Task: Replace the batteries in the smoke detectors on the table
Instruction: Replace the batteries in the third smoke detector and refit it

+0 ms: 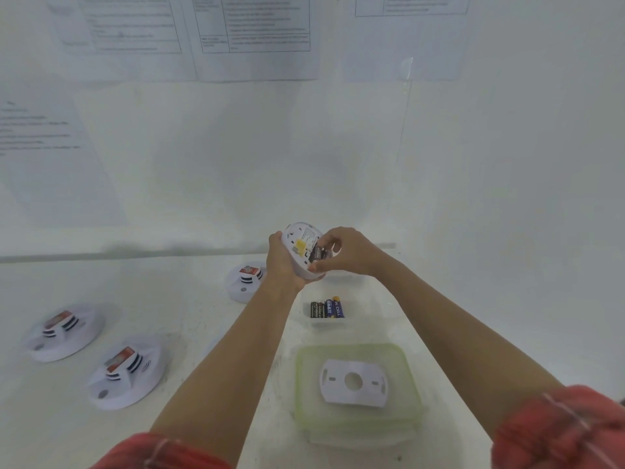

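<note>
My left hand (282, 262) grips a white round smoke detector (302, 240) held above the table, its open back turned toward me with a yellow part showing. My right hand (343, 250) pinches a dark battery (318, 254) at the detector's battery slot. Several spare batteries (327, 308), black and blue, lie in a small clear tray (333, 324) below the hands. A white mounting plate (353, 380) lies on a green-rimmed container lid (304, 374) near me.
Three more smoke detectors sit on the white table: one behind my left forearm (243, 284), one at far left (62, 330), one at front left (125, 370). A white wall with taped printed sheets (253, 25) stands behind the table.
</note>
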A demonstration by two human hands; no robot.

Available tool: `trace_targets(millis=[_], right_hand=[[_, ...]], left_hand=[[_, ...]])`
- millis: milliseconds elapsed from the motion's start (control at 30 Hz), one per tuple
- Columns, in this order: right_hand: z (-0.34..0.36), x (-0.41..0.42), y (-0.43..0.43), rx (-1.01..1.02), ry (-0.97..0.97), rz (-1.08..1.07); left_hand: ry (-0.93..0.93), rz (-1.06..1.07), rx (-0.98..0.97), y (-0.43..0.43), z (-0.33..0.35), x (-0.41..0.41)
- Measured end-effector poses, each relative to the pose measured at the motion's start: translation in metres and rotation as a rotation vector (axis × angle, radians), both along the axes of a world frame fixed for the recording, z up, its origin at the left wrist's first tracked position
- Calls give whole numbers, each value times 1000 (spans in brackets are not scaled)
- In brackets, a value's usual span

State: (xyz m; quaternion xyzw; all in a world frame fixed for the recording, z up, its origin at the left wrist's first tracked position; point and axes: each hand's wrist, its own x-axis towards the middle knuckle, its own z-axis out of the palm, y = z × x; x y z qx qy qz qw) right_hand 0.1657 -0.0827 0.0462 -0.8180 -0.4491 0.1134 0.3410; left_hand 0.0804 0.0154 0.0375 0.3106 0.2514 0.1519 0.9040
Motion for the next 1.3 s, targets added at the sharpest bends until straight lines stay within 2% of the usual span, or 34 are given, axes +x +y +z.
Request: trace_targets(millis=[100, 133, 267, 333, 400, 633, 767, 833, 933, 1000, 1133, 1300], right_hand=[[4, 5, -5, 25, 80, -13], [6, 8, -9, -27, 98, -12], [-1, 7, -22, -607, -51, 75], [-16, 1, -23, -726, -55, 61], [-30, -1, -22, -748, -89, 39], [-44, -2, -20, -686, -162, 38], [-33, 1, -24, -636, -10, 49], [-21, 5, -25, -538, 29, 8], [-3, 5, -19, -214, -45, -102], [3, -4, -12, -66, -30, -128], [-4, -16, 0, -79, -48, -94], [-9, -18, 2, 8, -9, -141]], left_hand=[[-14, 27, 9, 6, -3, 1], [-22, 43, 30, 10, -5, 1], [-33, 77, 78, 18, -11, 2], [-23, 78, 69, 18, -11, 3], [-15, 73, 70, 16, -11, 4], [-5, 68, 52, 15, -17, 7], [9, 67, 61, 14, -18, 6], [19, 71, 60, 13, -17, 5], [4, 69, 51, 11, -15, 5], [-12, 75, 45, 8, -14, 5], [-35, 104, 7, 4, -18, 8], [-51, 149, 44, 4, -18, 8]])
